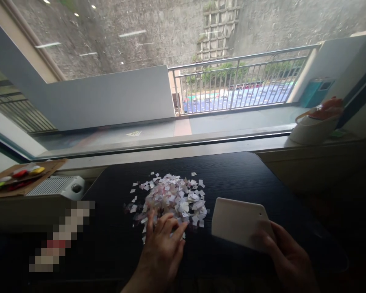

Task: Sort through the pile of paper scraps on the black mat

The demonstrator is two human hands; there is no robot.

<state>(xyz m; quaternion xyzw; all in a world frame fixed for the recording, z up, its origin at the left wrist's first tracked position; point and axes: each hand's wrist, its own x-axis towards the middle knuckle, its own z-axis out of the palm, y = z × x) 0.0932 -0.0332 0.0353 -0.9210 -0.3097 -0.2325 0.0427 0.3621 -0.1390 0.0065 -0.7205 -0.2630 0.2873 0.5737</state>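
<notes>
Black table [232,175] beside a windowsill [171,151], white paper scraps [175,191] on top.
The right hand [288,252] grips a pale board [236,219] by its right end; the left hand [164,240], fingers loosely spread, touches the near side of the paper scraps, heaped left of the board.

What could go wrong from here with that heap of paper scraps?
The left hand is at the near side of the loose paper scraps, so a quick sweep might scatter them. A few stray pieces lie apart on the black table and could be missed. The right hand grips the flat white board by one end, so it might tip if loaded.
</notes>
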